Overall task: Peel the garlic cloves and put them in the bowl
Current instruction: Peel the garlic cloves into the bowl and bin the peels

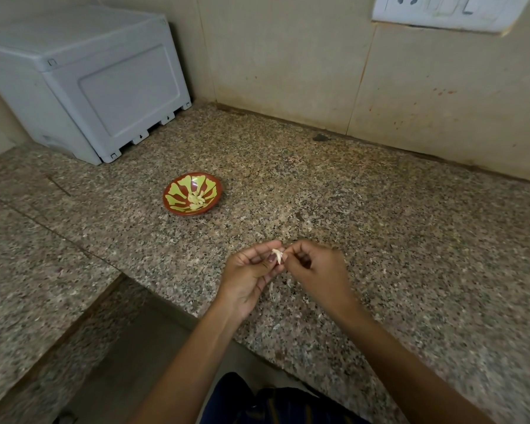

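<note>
A small white garlic clove (278, 255) with loose skin is pinched between both hands above the granite counter. My left hand (251, 276) holds it from the left with thumb and fingers. My right hand (315, 270) pinches its skin from the right with curled fingers. A red bowl (175, 206) with a yellow-green petal pattern stands farther back on the left, apart from the hands. Several peeled cloves (197, 199) lie in its middle.
Bits of garlic skin (271, 287) lie on the counter (380, 240) under the hands. A grey plastic box (89, 84) stands in the back left corner. A tiled wall with a switch plate (441, 10) runs behind. The counter's front edge drops off near my body.
</note>
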